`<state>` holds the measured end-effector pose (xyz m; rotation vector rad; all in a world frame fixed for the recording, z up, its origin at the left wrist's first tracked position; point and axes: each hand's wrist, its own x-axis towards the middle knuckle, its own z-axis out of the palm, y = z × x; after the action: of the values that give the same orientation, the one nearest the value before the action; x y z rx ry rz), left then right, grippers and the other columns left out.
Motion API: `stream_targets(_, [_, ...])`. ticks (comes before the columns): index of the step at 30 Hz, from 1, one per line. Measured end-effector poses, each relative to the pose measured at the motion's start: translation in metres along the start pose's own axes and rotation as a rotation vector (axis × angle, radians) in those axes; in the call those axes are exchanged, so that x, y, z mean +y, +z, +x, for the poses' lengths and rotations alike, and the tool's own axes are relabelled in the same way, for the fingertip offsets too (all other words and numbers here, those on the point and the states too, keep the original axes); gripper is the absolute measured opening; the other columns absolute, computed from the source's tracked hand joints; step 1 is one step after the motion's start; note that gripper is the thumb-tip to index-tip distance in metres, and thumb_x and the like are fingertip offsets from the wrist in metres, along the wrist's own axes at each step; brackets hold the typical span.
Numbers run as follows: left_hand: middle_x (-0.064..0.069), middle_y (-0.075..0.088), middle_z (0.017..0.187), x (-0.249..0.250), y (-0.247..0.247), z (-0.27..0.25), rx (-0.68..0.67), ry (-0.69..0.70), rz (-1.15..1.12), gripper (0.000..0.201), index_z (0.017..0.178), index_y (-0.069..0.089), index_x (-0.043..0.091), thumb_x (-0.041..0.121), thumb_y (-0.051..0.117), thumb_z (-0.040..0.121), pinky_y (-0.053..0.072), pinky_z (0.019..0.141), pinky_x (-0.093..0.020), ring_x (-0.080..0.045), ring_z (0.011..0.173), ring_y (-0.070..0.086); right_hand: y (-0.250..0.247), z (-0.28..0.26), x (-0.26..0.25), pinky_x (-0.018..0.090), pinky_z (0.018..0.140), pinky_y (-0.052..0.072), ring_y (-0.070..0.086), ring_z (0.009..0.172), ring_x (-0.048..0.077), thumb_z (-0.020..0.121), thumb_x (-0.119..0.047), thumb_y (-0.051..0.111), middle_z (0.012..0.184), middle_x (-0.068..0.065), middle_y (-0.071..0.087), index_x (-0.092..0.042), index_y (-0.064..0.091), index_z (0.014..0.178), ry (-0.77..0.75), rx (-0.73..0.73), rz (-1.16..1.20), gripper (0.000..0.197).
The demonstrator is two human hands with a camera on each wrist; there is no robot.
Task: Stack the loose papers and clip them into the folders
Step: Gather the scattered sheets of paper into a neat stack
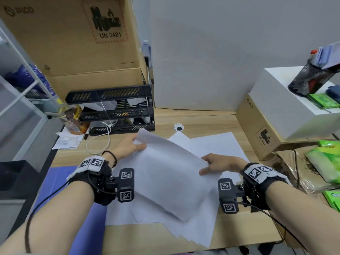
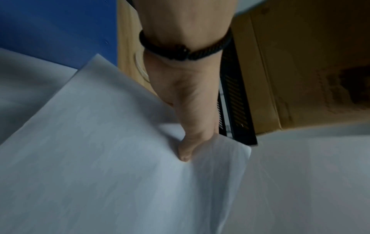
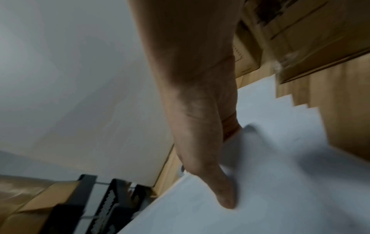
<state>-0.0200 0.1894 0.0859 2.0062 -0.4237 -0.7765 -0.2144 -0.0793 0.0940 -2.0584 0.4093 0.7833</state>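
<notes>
- White sheet [image 1: 171, 173] is held raised over the desk [image 1: 211, 122], tilted, far corner toward 11 o'clock and near corner toward 5 o'clock.
- Left hand [image 1: 131, 146] pinches the sheet at its 11 o'clock corner, thumb [image 2: 185, 152] pressed on top; the fingers beneath are hidden.
- Right hand [image 1: 220, 163] pinches the 3 o'clock edge, thumb [image 3: 224, 197] on top, paper bunched against the palm.
- Loose papers [image 1: 217, 144] lie fanned on the desk under the sheet, edges stepped and skewed, spreading from 12 to 6 o'clock.
- Blue folder [image 1: 60, 183] lies flat at 8 o'clock, partly under the papers' left edge; no clip can be made out.
- Judgement: stacking is at an early stage; nothing is squared or clipped.
- Risk: the right-hand grip already buckles the paper; a tighter pinch or pull would likely crease it.
- Risk: a two-corner hold leaves the sheet limp, so it may land askew and widen the fan.
- Risk: the lowest papers overhang the desk edge at 6 o'clock; a sweep of either wrist could push them off.
- Risk: the cable [image 1: 103, 138] and bottle [image 1: 70, 118] at 10 o'clock sit near the left hand and could be snagged.
</notes>
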Motion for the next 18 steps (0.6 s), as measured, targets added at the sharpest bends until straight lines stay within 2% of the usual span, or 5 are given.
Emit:
stream_targets(5, [-0.006, 0.069, 0.103, -0.038, -0.012, -0.011, 0.095, -0.132, -0.241, 0.020, 0.102, 0.060, 0.015, 0.010, 0.068, 0.085, 0.051, 0.065, -0.027, -0.017, 0.083, 0.067, 0.017, -0.006, 0.045, 0.043, 0.101, 0.050, 0.072, 0.096, 0.022, 0.090, -0.013, 0.065, 0.094, 0.003, 0.074, -0.007, 0.064, 0.097, 0.073, 0.143, 0.512, 0.010])
stream_targets(9, [-0.014, 0.070, 0.111, -0.038, 0.003, -0.010, 0.144, -0.092, -0.426, 0.037, 0.115, 0.060, 0.009, 0.012, 0.073, 0.080, 0.056, 0.070, -0.036, -0.027, 0.090, 0.070, 0.018, 0.008, 0.035, 0.032, 0.083, 0.056, 0.072, 0.088, 0.016, 0.090, -0.012, 0.064, 0.100, 0.001, 0.076, -0.013, 0.065, 0.113, -0.046, 0.316, 0.753, 0.023])
stream_targets(14, [0.000, 0.071, 0.101, 0.004, 0.016, -0.006, 0.235, 0.114, -0.529, 0.036, 0.109, 0.060, 0.013, 0.000, 0.072, 0.078, 0.057, 0.064, -0.022, -0.009, 0.082, 0.072, -0.005, 0.011, 0.008, 0.034, 0.082, 0.055, 0.068, 0.095, 0.020, 0.091, -0.007, 0.056, 0.109, 0.005, 0.071, -0.010, 0.062, 0.115, -0.186, 0.754, 0.770, 0.025])
stream_targets(16, [0.003, 0.070, 0.101, 0.001, 0.019, -0.004, 0.240, 0.133, -0.501, 0.037, 0.106, 0.059, 0.016, -0.003, 0.072, 0.077, 0.056, 0.064, -0.019, -0.003, 0.082, 0.071, -0.007, 0.008, 0.006, 0.030, 0.080, 0.055, 0.068, 0.096, 0.017, 0.092, -0.007, 0.054, 0.108, 0.001, 0.070, -0.012, 0.062, 0.115, -0.229, 0.786, 0.757, 0.025])
stream_targets(18, [0.000, 0.070, 0.108, -0.019, 0.024, -0.002, 0.206, 0.083, -0.435, 0.045, 0.112, 0.059, 0.017, 0.002, 0.078, 0.073, 0.058, 0.077, -0.031, -0.011, 0.095, 0.070, 0.000, 0.007, 0.013, 0.024, 0.076, 0.052, 0.066, 0.099, 0.015, 0.092, -0.004, 0.052, 0.108, -0.002, 0.069, -0.014, 0.062, 0.116, -0.216, 0.753, 0.717, 0.028])
